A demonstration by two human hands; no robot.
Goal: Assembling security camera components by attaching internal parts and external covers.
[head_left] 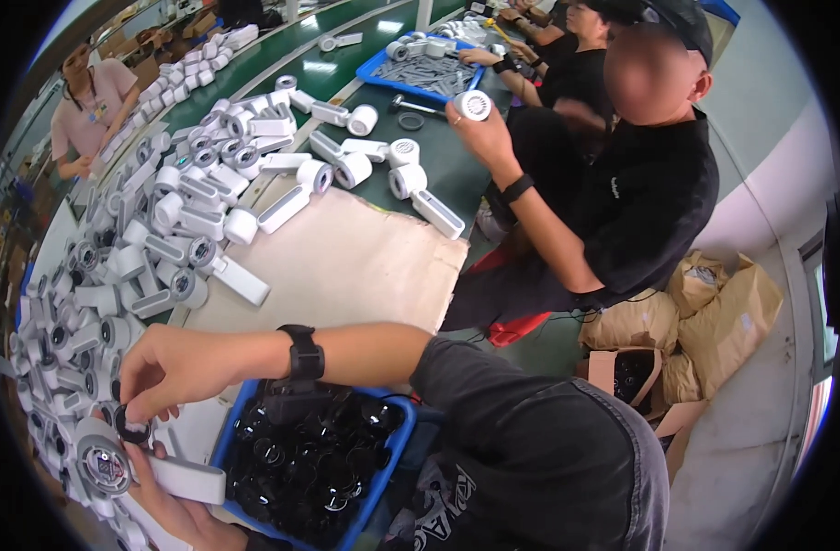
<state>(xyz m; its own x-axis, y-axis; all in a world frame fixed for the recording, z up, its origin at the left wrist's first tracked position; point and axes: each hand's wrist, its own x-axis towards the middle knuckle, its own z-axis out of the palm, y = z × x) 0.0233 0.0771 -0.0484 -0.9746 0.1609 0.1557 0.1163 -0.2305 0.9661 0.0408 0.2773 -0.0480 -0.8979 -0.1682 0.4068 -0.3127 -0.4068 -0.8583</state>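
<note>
The right hand (167, 372) pinches a small black plastic ring (132, 430) just above the round grilled head of the white plastic handheld device (107, 466), whose handle runs rightward across the cupped, half-closed left hand (176, 510), beside the blue bin (383, 459)

right arm: crosses the view from the right, dark sleeve to the elbow, black band at the wrist | right hand (167, 367): palm down, thumb and fingertips pinched together | left hand (176, 510): low at the frame edge, palm up, fingers seemingly curled, partly hidden | hands just apart
</note>
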